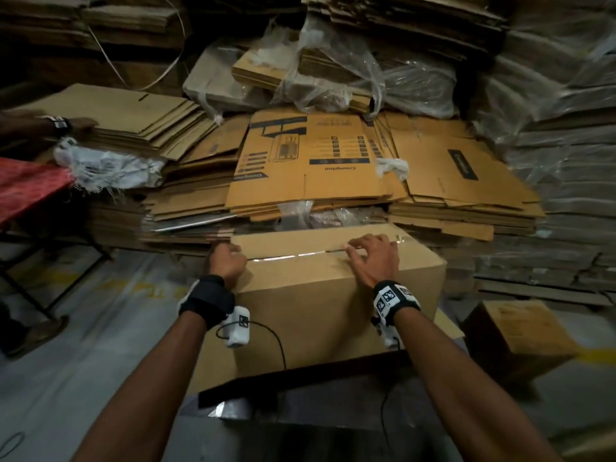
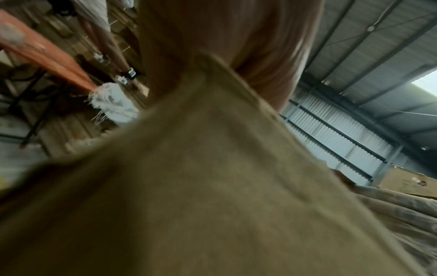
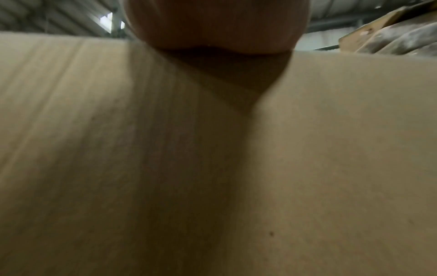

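Note:
A closed brown cardboard box [image 1: 333, 295] stands in front of me, with a strip of clear tape [image 1: 290, 257] along its top seam. My left hand [image 1: 228, 261] curls over the box's top left corner and grips it. My right hand [image 1: 370, 258] rests on the top with its fingers spread and lightly bent, fingertips on the taped seam. In the left wrist view the box [image 2: 212, 186] fills the frame, blurred, under my left hand [image 2: 224, 37]. The right wrist view shows the box wall [image 3: 331, 149] close up below my right hand [image 3: 212, 24].
Stacks of flattened cartons [image 1: 310, 161] rise right behind the box, with plastic-wrapped bundles [image 1: 350, 71] above. Another person's arm [image 1: 50, 123] rests on the left stack, near a white sack [image 1: 106, 168] and a red-covered table [image 1: 26, 188]. A smaller box [image 1: 520, 338] sits on the floor at the right.

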`<state>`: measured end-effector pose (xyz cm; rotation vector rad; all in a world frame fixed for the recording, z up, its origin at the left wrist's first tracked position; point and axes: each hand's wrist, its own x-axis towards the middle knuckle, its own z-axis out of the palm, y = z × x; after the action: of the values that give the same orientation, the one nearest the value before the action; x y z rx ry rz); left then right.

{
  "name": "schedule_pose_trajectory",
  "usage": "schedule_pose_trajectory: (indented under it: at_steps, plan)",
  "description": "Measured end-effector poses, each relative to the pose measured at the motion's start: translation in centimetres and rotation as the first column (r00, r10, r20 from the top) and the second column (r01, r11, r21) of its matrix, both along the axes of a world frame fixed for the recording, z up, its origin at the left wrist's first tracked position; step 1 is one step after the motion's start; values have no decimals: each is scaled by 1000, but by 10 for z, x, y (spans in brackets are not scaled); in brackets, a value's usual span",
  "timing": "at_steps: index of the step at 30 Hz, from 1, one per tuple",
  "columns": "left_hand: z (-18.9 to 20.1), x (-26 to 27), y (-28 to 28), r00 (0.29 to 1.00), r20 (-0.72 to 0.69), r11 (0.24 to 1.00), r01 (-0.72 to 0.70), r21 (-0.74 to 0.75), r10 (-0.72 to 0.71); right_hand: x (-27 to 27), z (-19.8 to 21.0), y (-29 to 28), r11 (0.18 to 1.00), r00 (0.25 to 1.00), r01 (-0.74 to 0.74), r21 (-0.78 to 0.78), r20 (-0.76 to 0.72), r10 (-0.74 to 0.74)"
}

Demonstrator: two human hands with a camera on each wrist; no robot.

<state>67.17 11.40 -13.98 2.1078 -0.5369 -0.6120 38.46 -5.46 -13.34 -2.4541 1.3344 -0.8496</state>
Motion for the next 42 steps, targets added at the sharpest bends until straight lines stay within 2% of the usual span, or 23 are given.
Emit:
schedule_pose_trajectory:
  at_steps: [2, 4, 6, 8, 10, 12, 13, 14, 16, 17, 20, 21, 23, 27, 31, 34, 37, 39, 40, 42]
  plan:
    - [-17, -20, 12, 1000, -24, 1000, -7, -14, 7, -2, -19, 2, 995, 990, 96, -21, -99, -97]
    - [-30, -43, 23, 999, -10, 996, -38, -80, 38, -6, -37, 7, 982, 976, 190, -9, -110, -190]
    - [-45, -62, 32, 997, -1, 990, -70, -122, 71, -10, -56, 14, 972, 962, 226, 58, -169, -214]
    - [-62, -76, 39, 995, 33, 984, -88, -153, 94, -15, -74, 17, 983, 976, 134, 123, -191, -109]
    - [-73, -88, 46, 989, 90, 976, -100, -194, 120, -20, -82, 12, 973, 993, -30, 230, -104, 55]
    - [-76, -96, 50, 982, 124, 976, -121, -183, 145, -25, -79, 4, 934, 989, -133, 333, -21, 149]
    - [-77, -96, 50, 980, 128, 975, -132, -177, 156, -28, -78, -1, 935, 984, -147, 322, -50, 172]
    - [-78, -95, 50, 979, 123, 973, -136, -187, 160, -29, -77, -1, 953, 975, -133, 270, -139, 176]
    - [-82, -90, 50, 982, 88, 962, -146, -231, 170, -24, -84, 9, 992, 948, -59, 115, -305, 91]
    - [-85, -88, 52, 981, 71, 953, -159, -257, 183, -18, -88, 20, 998, 950, -3, 67, -312, 24]
    - [-91, -97, 60, 967, 27, 922, -233, -310, 254, 3, -103, 58, 982, 987, 135, 132, -105, -121]
    - [-92, -100, 63, 961, 19, 910, -254, -326, 275, 7, -108, 65, 978, 990, 140, 158, -19, -139]
    - [-96, -102, 65, 952, 18, 893, -282, -350, 307, 9, -112, 67, 980, 992, 104, 168, 58, -115]
    - [-99, -106, 65, 953, -62, 880, -298, -369, 297, 1, -106, 44, 978, 997, -35, 207, 72, 21]
    - [-104, -114, 64, 965, -51, 874, -254, -414, 256, 1, -93, 20, 964, 999, -41, 264, -21, 49]
    - [-116, -108, 69, 979, -16, 873, -187, -450, 201, 22, -90, 45, 978, 997, -72, 193, 2, 73]
    - [-124, -103, 73, 990, -21, 883, -136, -450, 142, 57, -92, 94, 960, 971, -202, 195, 166, 171]
    - [-128, -100, 75, 990, 63, 891, -87, -445, 128, 75, -91, 121, 947, 952, -220, 234, 265, 156]
    - [-131, -98, 75, 984, 128, 894, -51, -446, 120, 81, -91, 128, 950, 955, -198, 240, 267, 132]
    - [-138, -92, 76, 964, 252, 905, 28, -425, 89, 87, -95, 135, 977, 983, -127, 172, 157, 100]
